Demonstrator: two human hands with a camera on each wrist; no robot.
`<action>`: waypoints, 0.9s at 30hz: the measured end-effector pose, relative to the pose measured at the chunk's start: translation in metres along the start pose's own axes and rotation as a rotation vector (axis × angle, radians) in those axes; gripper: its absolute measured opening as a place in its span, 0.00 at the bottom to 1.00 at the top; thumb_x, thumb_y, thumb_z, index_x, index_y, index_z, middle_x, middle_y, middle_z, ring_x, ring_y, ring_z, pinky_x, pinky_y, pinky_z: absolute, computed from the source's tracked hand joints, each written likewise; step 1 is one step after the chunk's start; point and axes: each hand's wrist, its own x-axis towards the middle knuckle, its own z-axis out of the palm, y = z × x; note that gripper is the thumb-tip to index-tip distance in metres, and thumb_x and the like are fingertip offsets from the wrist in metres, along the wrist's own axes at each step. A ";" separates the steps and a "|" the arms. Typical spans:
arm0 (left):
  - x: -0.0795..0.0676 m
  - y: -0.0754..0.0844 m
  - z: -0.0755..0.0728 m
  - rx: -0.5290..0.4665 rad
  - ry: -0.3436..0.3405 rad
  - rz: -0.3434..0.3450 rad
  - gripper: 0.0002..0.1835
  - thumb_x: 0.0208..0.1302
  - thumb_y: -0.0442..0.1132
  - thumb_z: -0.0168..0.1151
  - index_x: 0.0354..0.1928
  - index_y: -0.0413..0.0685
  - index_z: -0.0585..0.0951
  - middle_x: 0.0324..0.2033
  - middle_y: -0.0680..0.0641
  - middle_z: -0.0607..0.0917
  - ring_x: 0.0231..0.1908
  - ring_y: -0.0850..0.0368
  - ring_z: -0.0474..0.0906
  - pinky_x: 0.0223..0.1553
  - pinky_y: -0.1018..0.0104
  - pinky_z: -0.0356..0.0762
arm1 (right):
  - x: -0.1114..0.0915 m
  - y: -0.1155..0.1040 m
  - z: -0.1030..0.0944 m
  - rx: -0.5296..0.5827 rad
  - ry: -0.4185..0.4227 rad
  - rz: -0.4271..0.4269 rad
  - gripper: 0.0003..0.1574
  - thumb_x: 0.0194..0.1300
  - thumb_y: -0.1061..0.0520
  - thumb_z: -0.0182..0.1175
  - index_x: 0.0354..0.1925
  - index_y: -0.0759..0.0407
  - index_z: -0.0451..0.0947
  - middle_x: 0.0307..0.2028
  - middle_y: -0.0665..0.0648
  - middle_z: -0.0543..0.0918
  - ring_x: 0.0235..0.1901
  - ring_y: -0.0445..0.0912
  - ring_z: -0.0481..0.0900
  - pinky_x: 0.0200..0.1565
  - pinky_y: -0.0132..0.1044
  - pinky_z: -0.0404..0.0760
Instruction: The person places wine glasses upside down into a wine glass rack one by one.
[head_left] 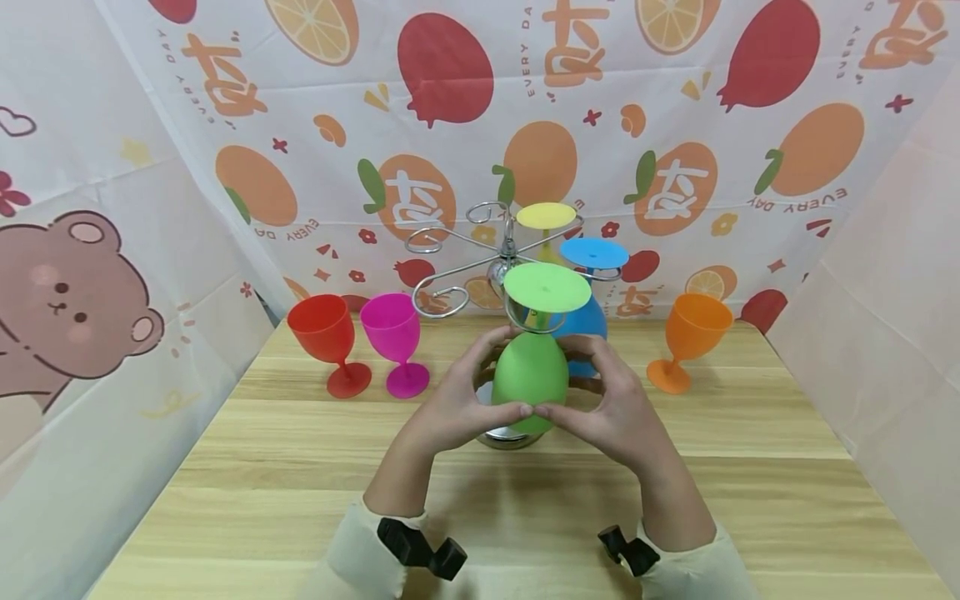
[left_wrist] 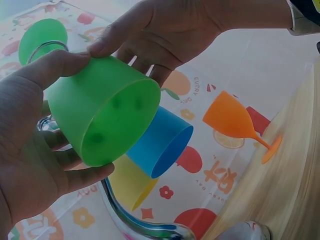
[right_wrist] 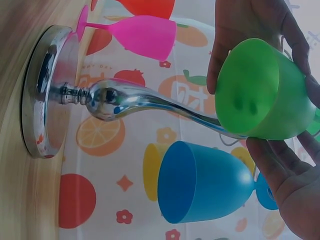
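A green plastic goblet (head_left: 531, 375) is upside down at the front of a chrome goblet rack (right_wrist: 165, 103), its foot above one of the rack's wire loops. From the left side my left hand (head_left: 453, 408) holds the bowl, and my right hand (head_left: 617, 408) grips it from the right. Both thumbs meet on the near side of the bowl, with the other fingers around its sides. In the left wrist view the goblet's open mouth (left_wrist: 122, 122) faces down toward the rack's base. A blue goblet (head_left: 595, 317) and a yellow goblet (head_left: 546, 215) hang inverted in loops behind it.
Red (head_left: 322, 329) and magenta (head_left: 393, 329) goblets stand upright on the wooden table (head_left: 300, 475), left of the rack. An orange goblet (head_left: 697, 329) stands to the right. Curled wire loops (head_left: 442, 302) extend from the rack's left side. Printed cloth (head_left: 465, 175) hangs behind the table.
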 end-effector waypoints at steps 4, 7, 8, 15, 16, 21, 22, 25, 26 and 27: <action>0.001 -0.002 0.000 0.007 -0.006 -0.016 0.45 0.54 0.39 0.74 0.71 0.65 0.61 0.64 0.55 0.70 0.64 0.52 0.68 0.62 0.48 0.73 | 0.001 0.002 -0.001 -0.006 -0.007 0.013 0.47 0.50 0.60 0.77 0.64 0.51 0.66 0.58 0.51 0.75 0.56 0.48 0.77 0.48 0.42 0.85; 0.002 -0.004 0.000 0.003 -0.010 -0.025 0.45 0.54 0.39 0.74 0.71 0.65 0.61 0.64 0.55 0.71 0.64 0.52 0.68 0.62 0.48 0.73 | 0.001 0.003 -0.001 -0.020 -0.015 0.019 0.47 0.50 0.60 0.77 0.65 0.51 0.66 0.59 0.52 0.75 0.56 0.48 0.77 0.48 0.42 0.85; 0.002 -0.005 0.000 0.001 -0.011 -0.030 0.45 0.55 0.39 0.74 0.71 0.66 0.61 0.63 0.55 0.71 0.64 0.52 0.68 0.62 0.48 0.73 | 0.001 0.003 -0.002 -0.025 -0.016 0.019 0.47 0.50 0.59 0.77 0.65 0.51 0.66 0.59 0.52 0.75 0.56 0.48 0.77 0.48 0.42 0.85; 0.004 -0.007 0.001 0.013 -0.021 -0.031 0.44 0.56 0.39 0.74 0.72 0.65 0.61 0.63 0.54 0.71 0.64 0.52 0.69 0.63 0.48 0.72 | 0.002 0.005 -0.003 -0.049 -0.032 0.022 0.48 0.50 0.58 0.77 0.65 0.51 0.65 0.59 0.51 0.75 0.56 0.46 0.76 0.48 0.40 0.85; 0.004 -0.008 0.001 0.014 -0.022 -0.033 0.44 0.55 0.39 0.74 0.71 0.65 0.61 0.63 0.54 0.71 0.63 0.53 0.69 0.63 0.49 0.72 | 0.002 0.005 -0.004 -0.051 -0.035 0.023 0.48 0.50 0.58 0.77 0.65 0.51 0.65 0.59 0.51 0.75 0.56 0.46 0.76 0.49 0.40 0.85; 0.004 -0.010 0.001 0.006 -0.027 -0.027 0.44 0.55 0.38 0.74 0.71 0.64 0.61 0.63 0.53 0.71 0.64 0.53 0.69 0.64 0.49 0.72 | 0.002 0.006 -0.004 -0.058 -0.048 0.023 0.47 0.51 0.57 0.77 0.65 0.51 0.66 0.59 0.50 0.74 0.56 0.46 0.76 0.49 0.39 0.84; 0.005 -0.011 0.000 0.004 -0.028 -0.025 0.44 0.55 0.38 0.74 0.71 0.64 0.61 0.63 0.53 0.71 0.64 0.53 0.69 0.64 0.49 0.71 | 0.002 0.006 -0.004 -0.062 -0.048 0.021 0.47 0.51 0.57 0.77 0.65 0.51 0.66 0.59 0.50 0.74 0.56 0.46 0.76 0.49 0.39 0.84; 0.005 -0.011 0.000 0.000 -0.031 -0.024 0.44 0.55 0.38 0.74 0.71 0.64 0.61 0.63 0.53 0.71 0.64 0.52 0.69 0.64 0.50 0.71 | 0.002 0.007 -0.004 -0.074 -0.050 0.018 0.48 0.50 0.57 0.77 0.66 0.50 0.66 0.60 0.50 0.74 0.56 0.47 0.77 0.49 0.41 0.84; 0.005 -0.011 0.001 -0.002 -0.032 -0.025 0.45 0.55 0.38 0.74 0.71 0.64 0.62 0.63 0.53 0.71 0.64 0.52 0.69 0.64 0.50 0.71 | 0.002 0.008 -0.004 -0.076 -0.051 0.017 0.48 0.50 0.57 0.77 0.66 0.50 0.66 0.60 0.50 0.74 0.56 0.47 0.77 0.50 0.41 0.84; 0.005 -0.011 0.001 -0.003 -0.033 -0.027 0.45 0.55 0.38 0.74 0.71 0.64 0.62 0.63 0.53 0.71 0.64 0.52 0.70 0.64 0.50 0.71 | 0.002 0.008 -0.004 -0.078 -0.052 0.020 0.48 0.50 0.57 0.77 0.66 0.50 0.66 0.60 0.51 0.74 0.56 0.48 0.77 0.50 0.42 0.84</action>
